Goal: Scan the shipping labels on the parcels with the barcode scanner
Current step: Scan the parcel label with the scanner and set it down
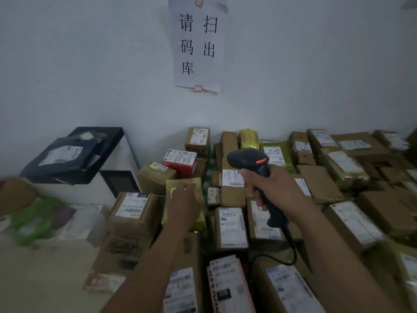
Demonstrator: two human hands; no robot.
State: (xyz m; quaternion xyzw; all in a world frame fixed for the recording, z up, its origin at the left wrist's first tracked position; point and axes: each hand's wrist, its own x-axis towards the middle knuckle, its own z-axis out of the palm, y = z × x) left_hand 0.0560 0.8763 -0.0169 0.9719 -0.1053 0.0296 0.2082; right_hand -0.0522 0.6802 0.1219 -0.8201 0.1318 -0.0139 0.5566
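Many parcels (232,196) are laid close together below the wall (90,75), most with labels (232,224) facing up; which are already scanned cannot be told, so much work is judged to be left. The barcode scanner (248,158) is gripped round its handle by the right hand (274,190), above the middle of the pile. The left hand (186,201) is laid on a yellow parcel (180,185); whether that one is gripped cannot be told through the blur.
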